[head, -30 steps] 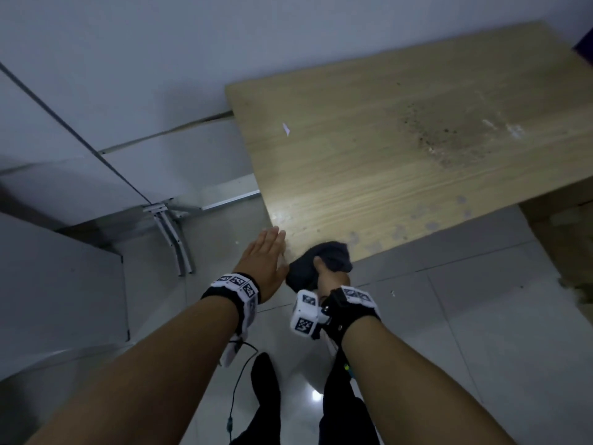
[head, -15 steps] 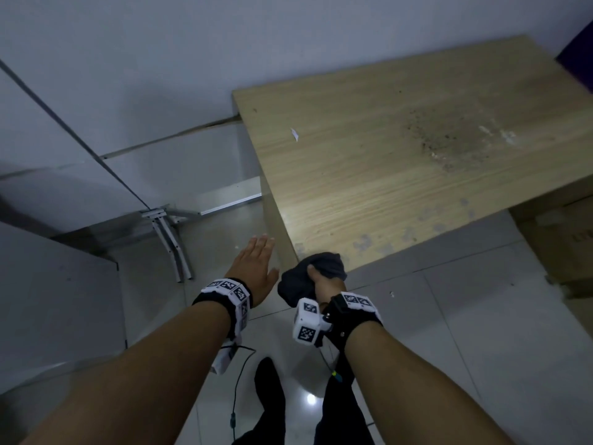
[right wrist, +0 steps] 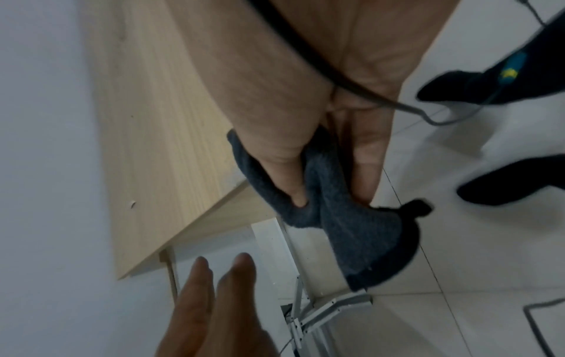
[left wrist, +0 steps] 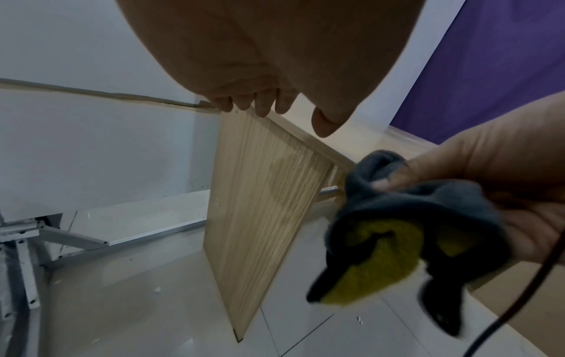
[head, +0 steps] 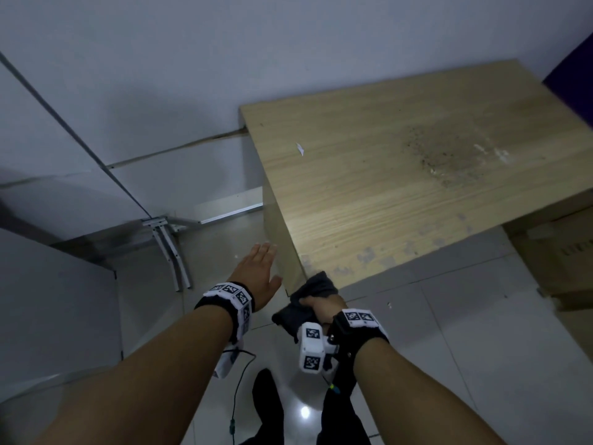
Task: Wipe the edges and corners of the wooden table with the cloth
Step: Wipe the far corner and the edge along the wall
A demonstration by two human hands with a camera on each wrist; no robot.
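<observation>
Fuzzy grey cloth [head: 316, 289] bunched in right hand [head: 324, 308]

- Surface [head: 401, 194]: right side cut off by the head view's edge; far corner behind a purple object [head: 574, 81], itself cropped.
- Cloth [head: 316, 289]: bunched in the right hand [head: 324, 308]; contact with the near corner cannot be told. Blurred in both wrist views.
- Right fingers: hidden under the cloth from the head view.
- Left hand [head: 258, 274]: touching the side panel or apart, unclear.
- Cardboard box [head: 558, 261]: cropped at right.
</observation>
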